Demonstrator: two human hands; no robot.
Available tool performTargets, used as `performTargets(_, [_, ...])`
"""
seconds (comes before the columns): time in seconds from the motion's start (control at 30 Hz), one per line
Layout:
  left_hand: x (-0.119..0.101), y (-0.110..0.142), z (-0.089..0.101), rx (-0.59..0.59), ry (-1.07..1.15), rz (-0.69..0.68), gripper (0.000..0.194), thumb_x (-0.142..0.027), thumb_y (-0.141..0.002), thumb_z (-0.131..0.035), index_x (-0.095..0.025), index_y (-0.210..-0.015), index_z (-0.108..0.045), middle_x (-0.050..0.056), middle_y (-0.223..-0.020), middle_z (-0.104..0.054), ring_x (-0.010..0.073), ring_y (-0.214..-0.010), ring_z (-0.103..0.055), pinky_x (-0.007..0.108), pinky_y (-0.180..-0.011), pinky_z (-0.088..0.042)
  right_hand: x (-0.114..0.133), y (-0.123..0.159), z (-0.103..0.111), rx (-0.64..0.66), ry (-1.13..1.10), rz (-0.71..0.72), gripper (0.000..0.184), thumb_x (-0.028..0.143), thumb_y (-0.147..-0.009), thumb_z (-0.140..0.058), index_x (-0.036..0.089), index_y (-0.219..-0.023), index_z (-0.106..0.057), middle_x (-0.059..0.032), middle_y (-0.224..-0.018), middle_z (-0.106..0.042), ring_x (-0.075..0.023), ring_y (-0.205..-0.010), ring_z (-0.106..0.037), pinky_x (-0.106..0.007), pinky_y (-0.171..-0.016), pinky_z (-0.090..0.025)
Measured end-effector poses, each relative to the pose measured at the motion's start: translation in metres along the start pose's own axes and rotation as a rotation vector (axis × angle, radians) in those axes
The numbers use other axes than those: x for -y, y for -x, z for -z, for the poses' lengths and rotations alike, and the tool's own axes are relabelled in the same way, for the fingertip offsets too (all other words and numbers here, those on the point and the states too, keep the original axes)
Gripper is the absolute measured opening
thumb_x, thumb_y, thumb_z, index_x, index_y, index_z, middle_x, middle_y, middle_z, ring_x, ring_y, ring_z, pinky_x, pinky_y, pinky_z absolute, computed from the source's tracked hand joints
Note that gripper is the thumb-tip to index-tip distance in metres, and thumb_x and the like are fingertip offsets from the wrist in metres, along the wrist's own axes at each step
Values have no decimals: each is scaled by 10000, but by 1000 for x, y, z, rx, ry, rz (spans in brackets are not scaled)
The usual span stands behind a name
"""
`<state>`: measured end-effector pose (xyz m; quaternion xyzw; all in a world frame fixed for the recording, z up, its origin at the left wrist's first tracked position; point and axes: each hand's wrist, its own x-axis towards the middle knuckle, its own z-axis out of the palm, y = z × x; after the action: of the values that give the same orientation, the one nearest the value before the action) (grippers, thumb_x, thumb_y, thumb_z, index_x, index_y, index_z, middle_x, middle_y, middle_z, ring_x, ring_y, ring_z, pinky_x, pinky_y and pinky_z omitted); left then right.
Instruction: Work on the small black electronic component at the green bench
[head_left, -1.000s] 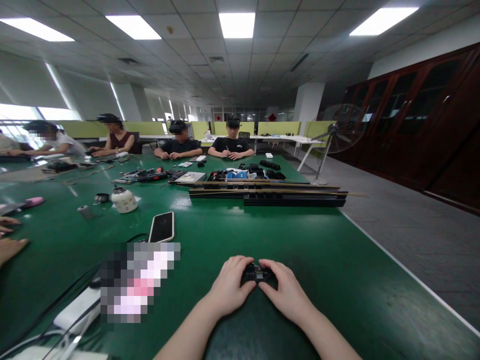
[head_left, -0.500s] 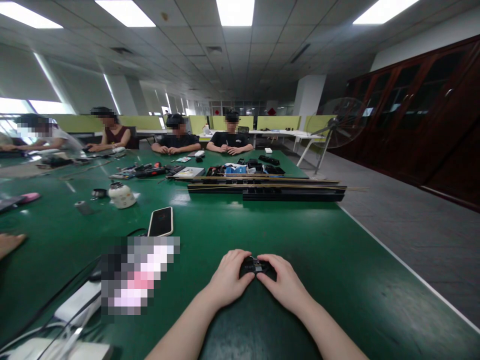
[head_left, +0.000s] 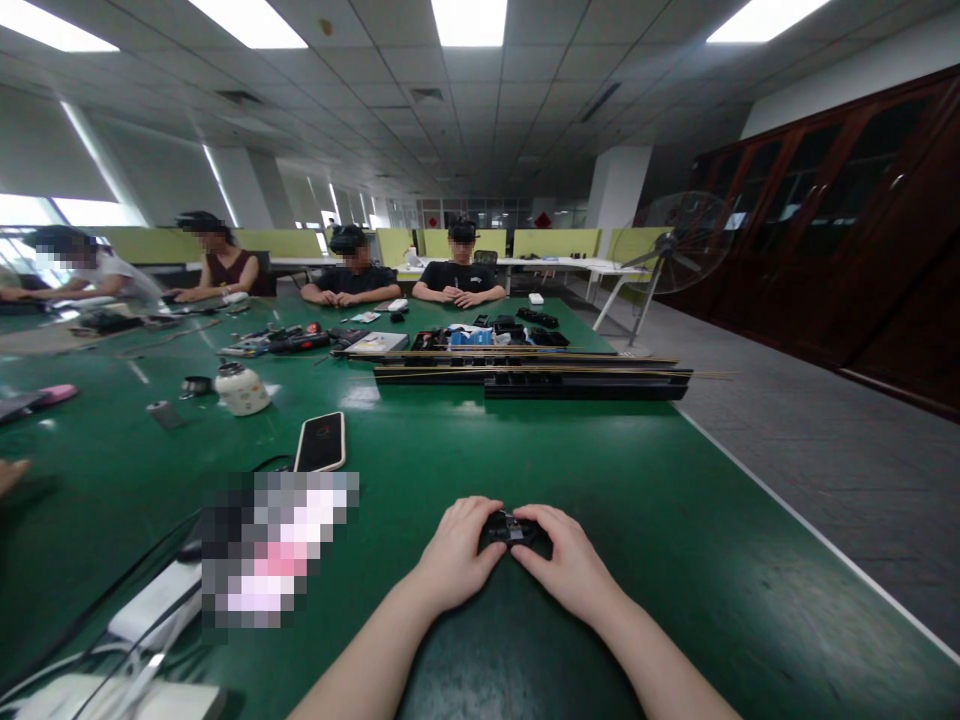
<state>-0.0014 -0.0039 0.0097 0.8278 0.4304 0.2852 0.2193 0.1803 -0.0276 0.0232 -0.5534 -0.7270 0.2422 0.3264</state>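
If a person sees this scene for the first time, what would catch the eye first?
Probably the two bare hands, left and right, holding a small black device between them, low in the middle of the view. Next, the wide green table beneath them, and across it the long black bars with thin, yellowish rods on top.

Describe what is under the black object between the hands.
Around the black object, left hand and right hand, green table shows; whatever lies beneath the object is covered.

Both hands (head_left: 501,553) gripping small black device (head_left: 513,530) above green table (head_left: 420,450).
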Motion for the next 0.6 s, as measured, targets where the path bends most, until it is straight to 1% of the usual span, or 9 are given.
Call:
performTargets(0.13, [1,0,-1,-1,-3,-5,470,-187,-754,-595,-197,-1206,-470,84,-1155,-546,247,-1085,-475,414,-949,-375,-1,0,0,-9,-6,31,276,221,-705,-606,230,-981,-625,-50,-1054,-652,-228,-1026,-565,-394,-933,-403])
performTargets(0.2, [2,0,-1,4,-8,-6,481,-195,-752,-597,-201,-1215,-466,85,-1156,-546,251,-1084,-477,422,-945,-376,-1,0,-1,-13,-14,41,281,215,-703,-606,231,-984,-625,-49,-1053,-651,-223,-1025,-566,-388,-931,-405])
performTargets(0.3, [2,0,-1,9,-13,-11,466,-208,-753,-605,-205,-1202,-478,80,-1145,-550,251,-1075,-482,424,-939,-380,-3,0,-1,-13,-16,44,279,211,-701,-611,231,-979,-629,-50,-1055,-651,-223,-1033,-564,-390,-934,-404])
performTargets(0.43, [2,0,-1,7,-12,-22,445,-216,-752,-621,-199,-1178,-493,76,-1130,-551,244,-1066,-484,409,-934,-387,-5,1,-2,-15,11,24,222,225,-712,-617,221,-931,-648,-67,-1069,-648,-233,-1067,-550,-404,-956,-385])
performTargets(0.6, [2,0,-1,12,-9,-10,409,-214,-772,-602,-218,-1167,-496,66,-1122,-553,244,-1060,-485,416,-929,-387,-5,1,-3,-14,12,11,190,236,-722,-613,237,-908,-652,-58,-1065,-651,-232,-1061,-555,-409,-954,-385])
